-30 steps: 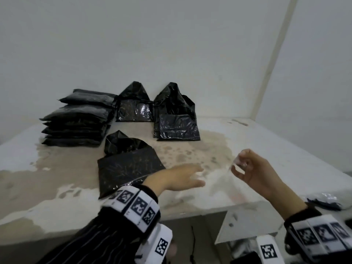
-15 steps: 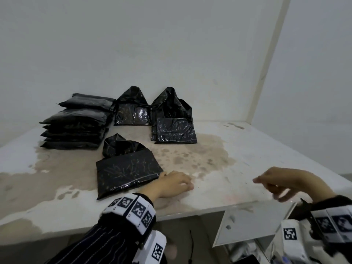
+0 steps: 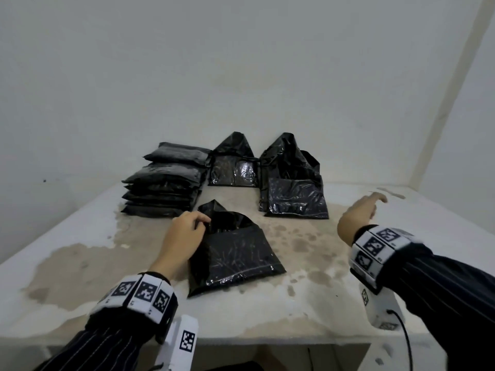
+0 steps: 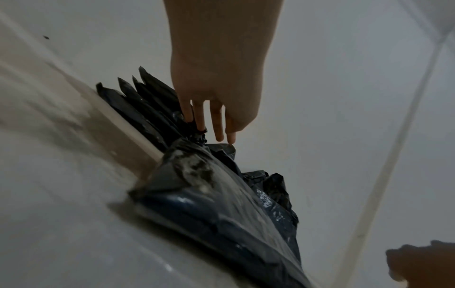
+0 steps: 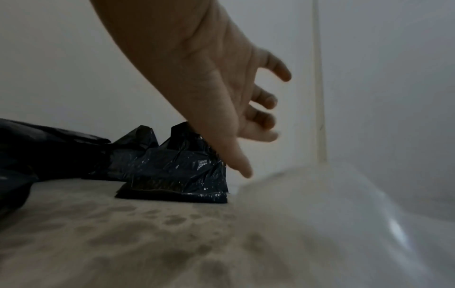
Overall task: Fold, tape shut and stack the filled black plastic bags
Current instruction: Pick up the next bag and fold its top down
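Note:
A filled black bag [image 3: 235, 255] lies near me on the table [image 3: 80, 250], its loose top [image 3: 222, 218] standing up unfolded. My left hand [image 3: 203, 220] rests along the bag's left side, fingertips touching that loose top; the left wrist view shows the fingers [image 4: 216, 124] fairly straight against the crumpled plastic [image 4: 221, 204]. My right hand [image 3: 372, 202] hovers over the right part of the table, fingers spread and holding nothing [image 5: 265, 117]. A stack of folded bags [image 3: 166, 188] sits at the back left.
Two more unfolded bags stand at the back, one [image 3: 235, 167] against the wall and one [image 3: 292, 191] to its right. Walls close off the table behind and on the right. The top is stained brown in the middle.
My left hand moved from the table right of the near bag to its left side and top. My right hand rose from the table's front edge and reached forward, no longer pinching anything.

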